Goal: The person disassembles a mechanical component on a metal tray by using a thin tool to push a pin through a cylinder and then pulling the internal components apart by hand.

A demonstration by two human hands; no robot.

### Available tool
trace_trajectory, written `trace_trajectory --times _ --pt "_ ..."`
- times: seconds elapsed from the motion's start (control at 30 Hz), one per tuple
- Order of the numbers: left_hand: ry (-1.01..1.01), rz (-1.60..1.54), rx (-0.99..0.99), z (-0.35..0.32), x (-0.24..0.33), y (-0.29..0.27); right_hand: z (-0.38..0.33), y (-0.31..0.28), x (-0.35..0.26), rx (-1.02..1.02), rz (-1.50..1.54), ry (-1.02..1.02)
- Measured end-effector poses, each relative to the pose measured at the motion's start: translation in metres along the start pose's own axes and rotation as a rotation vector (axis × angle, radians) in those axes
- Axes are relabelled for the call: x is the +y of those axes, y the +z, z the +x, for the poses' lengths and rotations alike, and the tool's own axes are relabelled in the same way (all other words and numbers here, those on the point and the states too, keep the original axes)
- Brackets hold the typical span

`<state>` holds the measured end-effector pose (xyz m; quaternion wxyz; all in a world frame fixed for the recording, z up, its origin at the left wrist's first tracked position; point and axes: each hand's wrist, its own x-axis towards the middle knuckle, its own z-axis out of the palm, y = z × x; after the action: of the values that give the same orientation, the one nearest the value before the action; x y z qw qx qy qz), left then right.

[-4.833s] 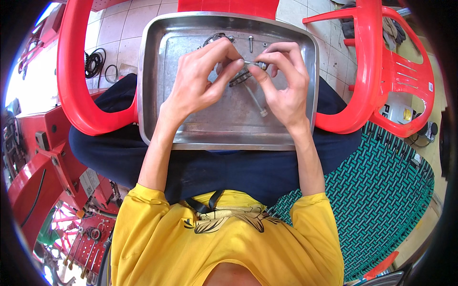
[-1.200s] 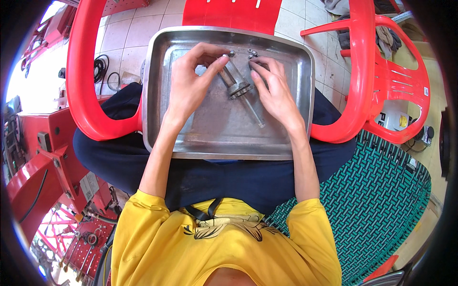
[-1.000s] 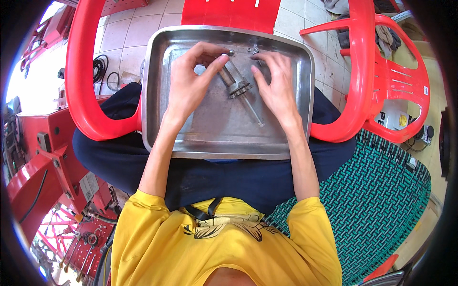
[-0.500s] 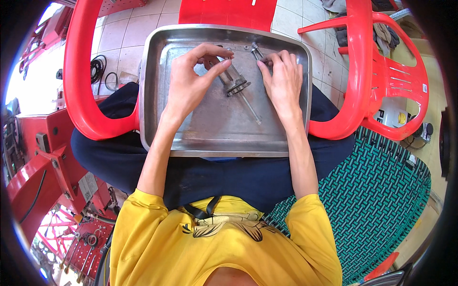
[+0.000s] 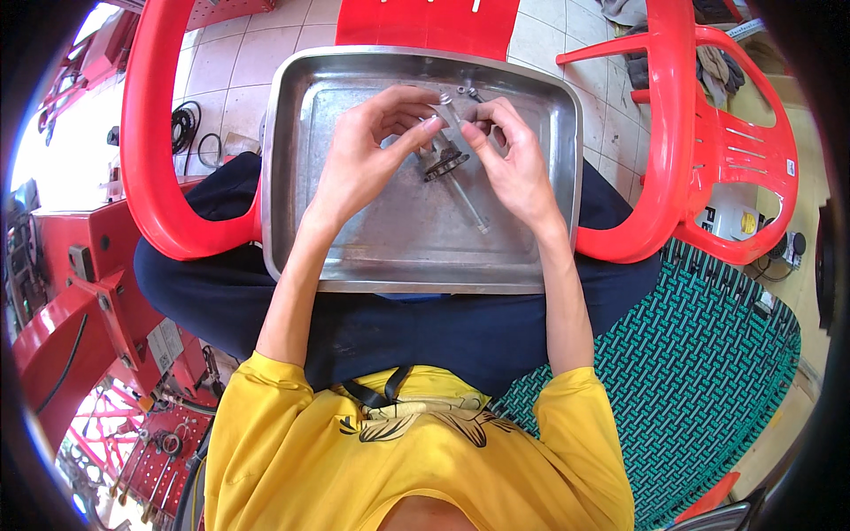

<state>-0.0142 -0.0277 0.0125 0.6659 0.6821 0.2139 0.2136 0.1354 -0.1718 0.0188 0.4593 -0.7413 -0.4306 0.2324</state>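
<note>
A shallow metal tray (image 5: 292,221) rests across my lap. In it stands a dark metal assembly with a toothed disc (image 5: 443,165) and a thin rod (image 5: 467,205) slanting toward me. My left hand (image 5: 367,146) curls round the assembly's upper end, thumb and fingers closed; the grip itself is partly hidden. Just above it, my right hand (image 5: 516,164) pinches a shiny bolt-like piece (image 5: 449,108), its rounded head pointing away from me. Small metal parts (image 5: 474,93) lie behind the right hand near the tray's far wall.
Red plastic chair arms (image 5: 146,133) curve round both sides of the tray. Another red chair (image 5: 739,142) stands at the right, above a green woven seat (image 5: 699,372). Red machinery (image 5: 97,257) is at the left, and a coiled black cable (image 5: 183,126) lies on the tiled floor.
My right hand has moved left from the small parts to the assembly and now holds the bolt-like piece there. My left hand has stayed nearly in place.
</note>
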Motion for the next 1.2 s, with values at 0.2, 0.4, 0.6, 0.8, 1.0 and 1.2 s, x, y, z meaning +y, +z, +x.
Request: trace_trajectory --times 0.2,0.4,0.6,0.8,1.0,1.2 --pt "-0.063 -0.038 -0.048 -0.001 -0.006 -0.004 -0.003 0.004 -0.009 -0.014 -0.048 -0.1" --pt "0.101 0.152 -0.127 -0.003 0.003 0.002 -0.003 0.0 -0.01 0.026 -0.177 -0.193" --pt "0.057 0.227 -0.23 -0.005 0.007 0.002 -0.005 -0.003 -0.02 -0.026 -0.012 -0.015" --pt "0.056 0.082 -0.235 -0.004 0.002 -0.002 -0.011 -0.007 -0.022 -0.119 0.266 0.168" --pt "0.119 -0.072 -0.022 -0.002 0.006 0.007 -0.011 -0.01 -0.023 -0.015 0.342 0.078" --pt "0.133 0.008 0.058 -0.001 -0.002 -0.003 -0.01 -0.012 -0.017 0.03 0.254 -0.005"
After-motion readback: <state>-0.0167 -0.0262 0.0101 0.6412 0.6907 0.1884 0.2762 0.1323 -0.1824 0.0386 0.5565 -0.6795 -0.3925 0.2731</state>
